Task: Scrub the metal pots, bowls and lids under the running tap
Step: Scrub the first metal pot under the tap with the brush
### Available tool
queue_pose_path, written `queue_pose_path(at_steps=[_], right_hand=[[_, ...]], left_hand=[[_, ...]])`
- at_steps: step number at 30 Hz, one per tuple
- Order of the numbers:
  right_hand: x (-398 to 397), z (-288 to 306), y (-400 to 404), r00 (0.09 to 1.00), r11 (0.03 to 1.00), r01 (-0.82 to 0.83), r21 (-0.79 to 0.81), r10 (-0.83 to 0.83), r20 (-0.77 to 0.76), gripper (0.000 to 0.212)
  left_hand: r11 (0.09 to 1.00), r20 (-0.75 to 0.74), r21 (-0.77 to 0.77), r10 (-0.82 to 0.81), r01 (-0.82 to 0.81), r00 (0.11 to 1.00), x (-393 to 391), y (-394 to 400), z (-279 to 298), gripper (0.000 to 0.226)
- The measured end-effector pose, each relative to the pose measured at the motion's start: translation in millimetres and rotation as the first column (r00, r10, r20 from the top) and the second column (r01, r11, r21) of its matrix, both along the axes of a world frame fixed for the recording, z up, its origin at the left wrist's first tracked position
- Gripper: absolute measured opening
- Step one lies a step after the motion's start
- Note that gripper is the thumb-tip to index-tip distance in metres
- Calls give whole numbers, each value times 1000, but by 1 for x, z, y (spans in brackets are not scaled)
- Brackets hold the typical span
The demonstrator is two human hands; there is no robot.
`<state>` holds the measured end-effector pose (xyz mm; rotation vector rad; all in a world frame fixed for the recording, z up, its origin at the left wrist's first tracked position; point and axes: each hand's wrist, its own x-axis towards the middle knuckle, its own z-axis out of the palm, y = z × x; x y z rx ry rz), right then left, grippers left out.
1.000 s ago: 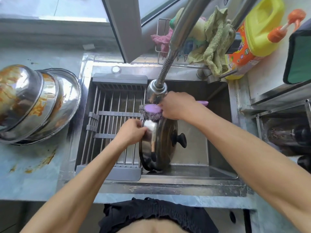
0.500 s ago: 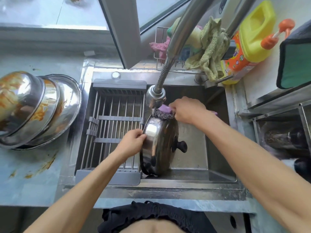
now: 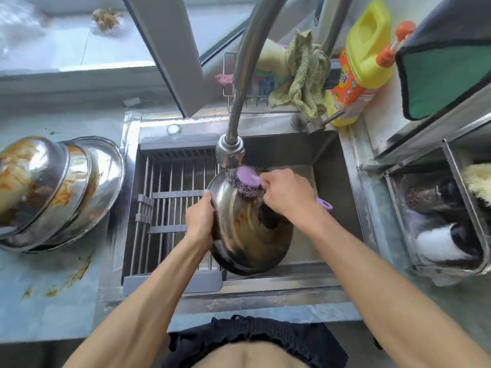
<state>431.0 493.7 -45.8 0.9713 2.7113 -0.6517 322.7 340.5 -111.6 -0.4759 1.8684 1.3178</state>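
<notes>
Lid point(image 3: 249, 235) getting scrubbed under the tap point(image 3: 230, 150)!
Left hand point(image 3: 199, 219) grips its rim; right hand point(image 3: 288, 193) clenches the purple scrubber point(image 3: 248, 181) against it.

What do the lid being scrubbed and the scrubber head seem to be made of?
Lid: looks like polished stainless steel, mirror-like with brown reflections or residue. Scrubber: apparently coiled metal wire, dark and glinting, under a smooth purple back, likely plastic.

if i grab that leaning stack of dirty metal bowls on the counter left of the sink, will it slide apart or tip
The bowls lean nested on their sides, so they would probably slide apart or roll if lifted by one rim. Orange greasy residue likely makes them slippery. Thin metal suggests they are stiff and fairly light.
</notes>
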Motion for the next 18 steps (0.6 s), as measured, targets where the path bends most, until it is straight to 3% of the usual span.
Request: queue_pose_path(at_steps=[2,6,11,15,18], right_hand=[[-8,-1,2,999,999,29,15,-29,28,18],[-13,6,-28,986,986,-163,-31,164,38,28],[-21,-9,22,991,1000,-23,-1,23,133,22],[-20,2,-10,981,983,-178,-52,181,70,7],[-24,-2,11,991,994,-110,-13,111,74,5]], left_hand=[[1000,32,22,11,-12,999,0,-6,-4,37],[995,50,51,83,-86,995,-1,-13,-10,39],[997,55,21,75,-77,996,-2,-20,-16,43],[995,52,23,91,-92,995,-2,-20,-18,43],[993,66,63,98,-103,993,-1,-23,-21,43]])
